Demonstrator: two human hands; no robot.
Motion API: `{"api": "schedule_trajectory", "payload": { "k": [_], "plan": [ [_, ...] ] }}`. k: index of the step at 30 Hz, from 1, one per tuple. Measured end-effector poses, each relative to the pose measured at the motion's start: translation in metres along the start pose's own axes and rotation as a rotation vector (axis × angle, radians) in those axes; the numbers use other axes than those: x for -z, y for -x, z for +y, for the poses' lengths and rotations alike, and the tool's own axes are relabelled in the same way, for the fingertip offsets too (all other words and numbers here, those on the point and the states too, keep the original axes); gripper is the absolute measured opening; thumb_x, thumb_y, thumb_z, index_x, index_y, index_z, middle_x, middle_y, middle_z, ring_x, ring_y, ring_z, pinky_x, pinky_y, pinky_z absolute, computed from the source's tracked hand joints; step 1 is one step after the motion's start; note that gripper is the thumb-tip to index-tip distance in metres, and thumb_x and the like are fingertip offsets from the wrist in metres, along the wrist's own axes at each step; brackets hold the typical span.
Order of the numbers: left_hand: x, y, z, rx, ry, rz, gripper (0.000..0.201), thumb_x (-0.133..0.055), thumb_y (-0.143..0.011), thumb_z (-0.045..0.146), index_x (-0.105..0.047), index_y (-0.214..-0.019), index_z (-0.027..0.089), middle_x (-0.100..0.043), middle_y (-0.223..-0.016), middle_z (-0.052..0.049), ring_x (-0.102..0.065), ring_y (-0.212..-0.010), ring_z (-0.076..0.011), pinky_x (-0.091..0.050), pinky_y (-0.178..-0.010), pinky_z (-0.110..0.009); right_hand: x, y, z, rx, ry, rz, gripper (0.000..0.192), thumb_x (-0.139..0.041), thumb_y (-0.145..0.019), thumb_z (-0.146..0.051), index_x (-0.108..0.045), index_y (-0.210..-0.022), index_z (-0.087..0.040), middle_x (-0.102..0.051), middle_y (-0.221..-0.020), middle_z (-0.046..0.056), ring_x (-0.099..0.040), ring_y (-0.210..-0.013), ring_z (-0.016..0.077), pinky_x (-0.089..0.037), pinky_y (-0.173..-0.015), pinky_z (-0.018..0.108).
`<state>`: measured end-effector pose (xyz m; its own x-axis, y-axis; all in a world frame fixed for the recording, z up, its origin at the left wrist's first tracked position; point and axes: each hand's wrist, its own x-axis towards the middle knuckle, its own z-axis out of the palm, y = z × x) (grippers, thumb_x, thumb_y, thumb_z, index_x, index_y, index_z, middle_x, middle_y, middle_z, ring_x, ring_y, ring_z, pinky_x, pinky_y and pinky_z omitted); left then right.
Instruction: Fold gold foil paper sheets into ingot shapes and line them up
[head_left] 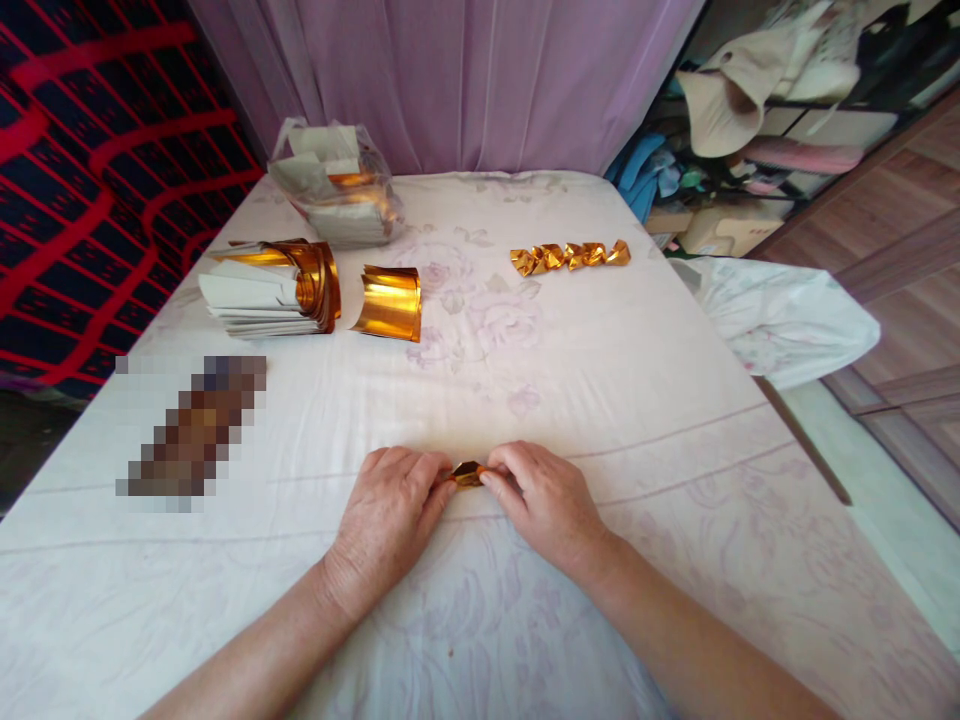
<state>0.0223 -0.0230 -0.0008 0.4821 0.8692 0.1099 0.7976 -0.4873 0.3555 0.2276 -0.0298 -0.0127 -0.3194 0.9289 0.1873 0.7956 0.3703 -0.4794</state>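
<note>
Between my hands is a small folded piece of gold foil paper (469,474), just above or on the tablecloth near the front middle. My left hand (394,500) pinches its left end between thumb and fingers. At the opposite end, the thumb and fingers of my right hand (544,500) are closed on it too. My fingers cover both ends, so only its shiny middle shows. Farther back on the right lies a row of several folded gold foil pieces (571,257). A small stack of curved gold foil sheets (390,303) rests at the back, left of centre.
Left of that stack lies a larger fanned pile of gold and white sheets (270,290). Behind it stands a clear plastic bag (337,185) holding more sheets. A pixelated patch (191,430) covers something at left. Shelves with a cap (727,95) stand beyond the table's right side.
</note>
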Motion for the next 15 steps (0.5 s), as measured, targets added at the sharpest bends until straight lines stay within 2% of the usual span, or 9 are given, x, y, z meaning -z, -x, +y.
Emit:
{"api": "schedule_trajectory", "payload": {
  "k": [7,15],
  "plan": [
    [-0.0006,-0.0010,0.0013,0.021,-0.122,-0.001,0.011,-0.060,-0.091,0.029,-0.061,-0.094,0.018,-0.068,-0.081,-0.003,-0.062,-0.079,-0.0254,-0.045,-0.074,-0.042,-0.0041,-0.0009,-0.0007,-0.003,0.033,0.037,0.016,-0.052,-0.096,-0.026,-0.059,-0.082,-0.021,-0.064,-0.076,0.000,-0.060,-0.073,0.0160,-0.038,-0.066,0.028],
    [-0.0002,-0.0011,0.0003,0.030,-0.130,-0.008,0.014,-0.059,-0.093,0.032,-0.062,-0.096,0.018,-0.066,-0.078,-0.002,-0.060,-0.074,-0.0225,-0.044,-0.072,-0.039,-0.0066,-0.0014,-0.0006,-0.021,0.080,0.049,0.014,-0.055,-0.095,-0.026,-0.060,-0.083,-0.021,-0.064,-0.077,0.000,-0.061,-0.072,0.0144,-0.038,-0.065,0.026]
  ]
}}
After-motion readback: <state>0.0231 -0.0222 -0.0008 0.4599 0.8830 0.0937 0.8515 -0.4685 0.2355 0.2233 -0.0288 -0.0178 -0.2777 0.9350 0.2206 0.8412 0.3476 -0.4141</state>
